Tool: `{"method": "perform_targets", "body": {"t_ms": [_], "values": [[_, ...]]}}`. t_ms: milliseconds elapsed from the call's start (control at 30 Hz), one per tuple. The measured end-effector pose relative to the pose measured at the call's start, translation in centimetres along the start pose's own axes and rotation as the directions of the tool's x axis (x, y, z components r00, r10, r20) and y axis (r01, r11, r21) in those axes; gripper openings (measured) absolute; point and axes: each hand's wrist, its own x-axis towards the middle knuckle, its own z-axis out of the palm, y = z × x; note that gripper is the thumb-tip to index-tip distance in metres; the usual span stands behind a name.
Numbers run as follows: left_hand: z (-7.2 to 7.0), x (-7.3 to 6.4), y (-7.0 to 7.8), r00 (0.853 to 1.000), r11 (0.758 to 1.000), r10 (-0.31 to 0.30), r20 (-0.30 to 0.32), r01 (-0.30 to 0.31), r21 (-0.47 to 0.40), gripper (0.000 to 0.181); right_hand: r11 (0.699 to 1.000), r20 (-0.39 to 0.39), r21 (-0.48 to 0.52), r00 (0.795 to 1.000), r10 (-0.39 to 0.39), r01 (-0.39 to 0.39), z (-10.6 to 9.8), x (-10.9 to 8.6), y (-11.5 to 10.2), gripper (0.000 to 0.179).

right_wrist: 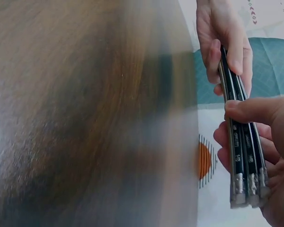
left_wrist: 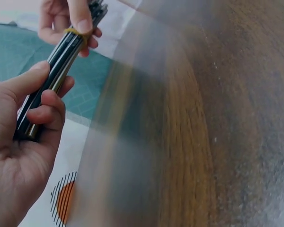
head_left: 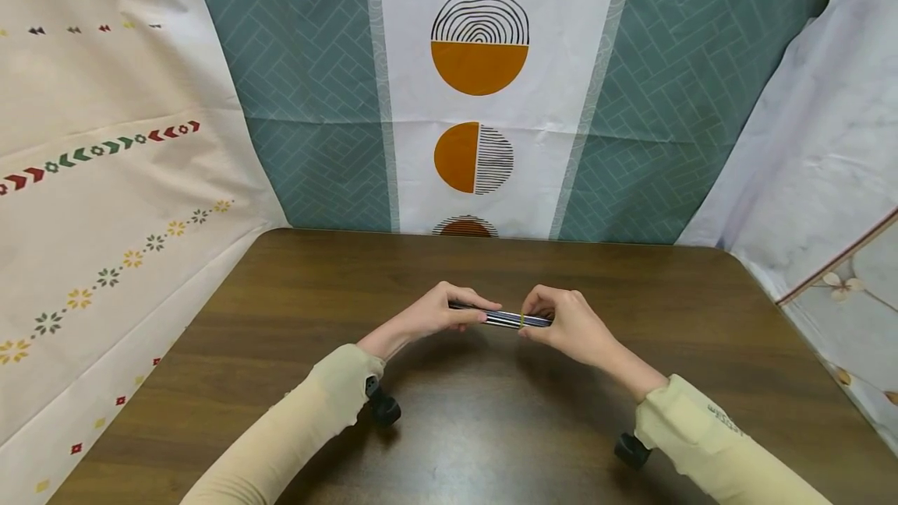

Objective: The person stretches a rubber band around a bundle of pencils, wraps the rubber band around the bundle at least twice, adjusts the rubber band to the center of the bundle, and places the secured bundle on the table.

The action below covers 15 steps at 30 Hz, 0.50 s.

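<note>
Between my two hands is a bundle of dark pencils (head_left: 500, 319), held level above the table in the head view. My left hand (head_left: 436, 313) grips one end, its thumb along the barrels and its fingers curled beneath. At the other end, the thumb and fingers of my right hand (head_left: 577, 327) pinch the bundle around a yellow rubber band (head_left: 521, 321). The left wrist view shows this band (left_wrist: 74, 32) wrapped across the pencils beside the right thumb. Printed barrels and silver eraser ends (right_wrist: 248, 189) show in the right wrist view. Fingers hide parts of the bundle.
A dark brown wooden table (head_left: 463, 427) spreads below both hands. Behind it hangs a teal and white patterned curtain (head_left: 316, 100), with pale patterned cloth (head_left: 105, 201) on the left and whitish cloth (head_left: 828, 139) on the right. Black wrist cameras (head_left: 384, 407) hang under the sleeves.
</note>
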Motion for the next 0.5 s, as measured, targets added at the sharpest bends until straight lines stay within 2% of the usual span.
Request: {"method": "perform_targets", "body": {"t_ms": [200,500], "values": [[0.0,0.0,0.1,0.999,1.000,0.028,-0.017,-0.028,0.008,0.028,0.997,0.025,0.027,0.997,0.068,-0.069,0.7,0.7,-0.5,0.022],[-0.1,0.1,0.5,0.999,1.000,0.018,-0.032,-0.017,0.022,0.027,0.998,0.094,0.041,0.994,0.051,-0.056,-0.4,0.7,0.2,0.026]]}}
